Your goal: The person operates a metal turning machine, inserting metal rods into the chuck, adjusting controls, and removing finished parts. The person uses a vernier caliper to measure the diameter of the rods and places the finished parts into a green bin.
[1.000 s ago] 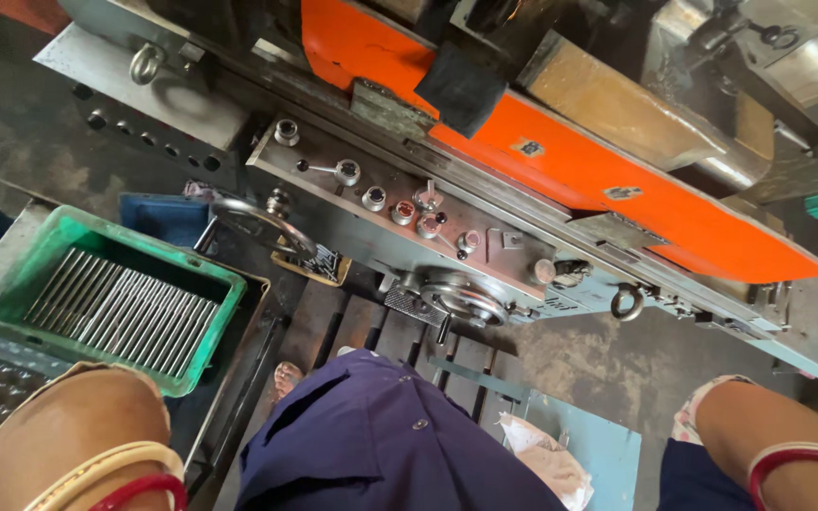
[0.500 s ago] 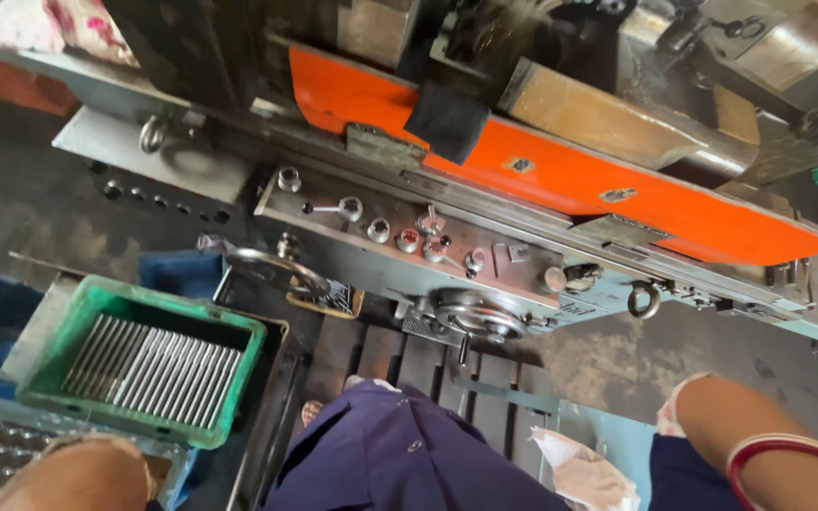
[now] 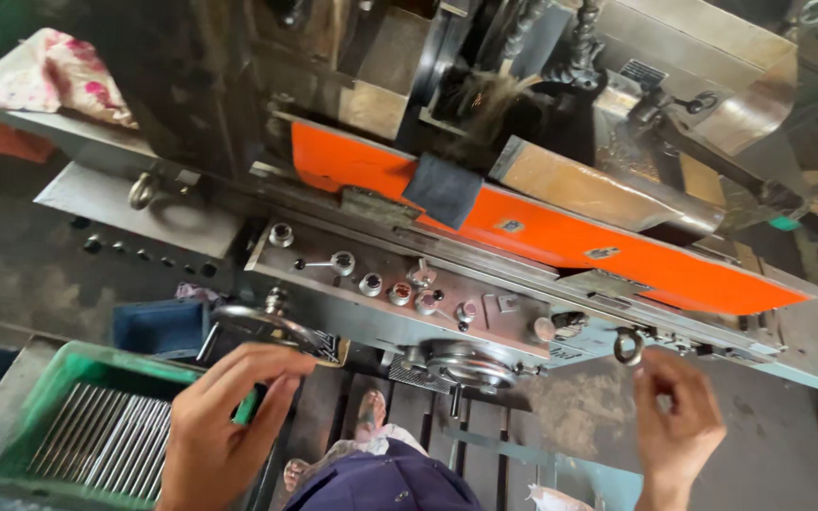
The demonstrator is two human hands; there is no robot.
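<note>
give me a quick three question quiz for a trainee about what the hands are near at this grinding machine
1. True or false: the left hand holds a rod from the green crate.
2. Which metal part is nearest the right hand? A. ring eye bolt B. handwheel C. cloth
3. What colour is the long guard on the machine?

Key: 1 false, it reaches toward the crank handle, holding nothing. 2 A. 3 orange.
</note>
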